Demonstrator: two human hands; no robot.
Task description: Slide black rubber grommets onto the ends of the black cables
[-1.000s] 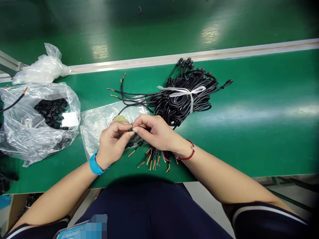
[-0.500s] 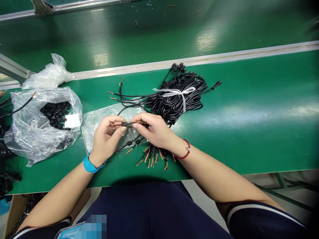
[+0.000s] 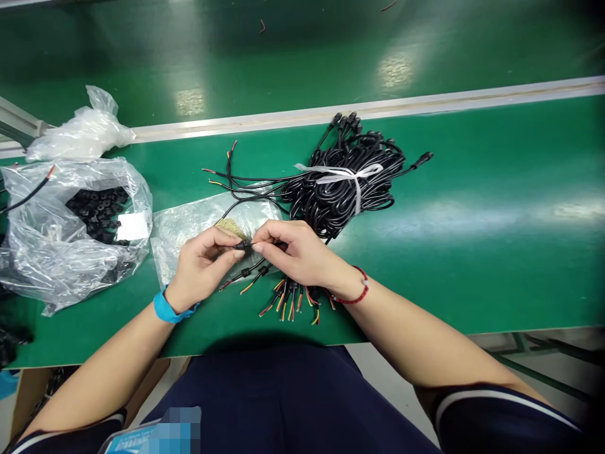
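My left hand (image 3: pixel 203 265) and my right hand (image 3: pixel 295 252) meet over the green table, fingertips pinched together on one black cable with a small black ring part (image 3: pixel 244 246) on it. Under my right hand lie several cable ends (image 3: pixel 289 301) with red, yellow and orange stripped wires. Behind the hands a coiled bundle of black cables (image 3: pixel 345 186) is tied with a white strip. A flat clear bag (image 3: pixel 189 224) lies under my left hand.
A clear plastic bag of small black ring parts (image 3: pixel 97 211) sits at the left, with a crumpled empty bag (image 3: pixel 80 132) behind it. A pale metal rail (image 3: pixel 425 101) divides the near table from the green conveyor belt beyond. The table edge runs just before my lap.
The hands stay together on the cable; the small black part has slid along it toward my right fingers. The camera shifted slightly.
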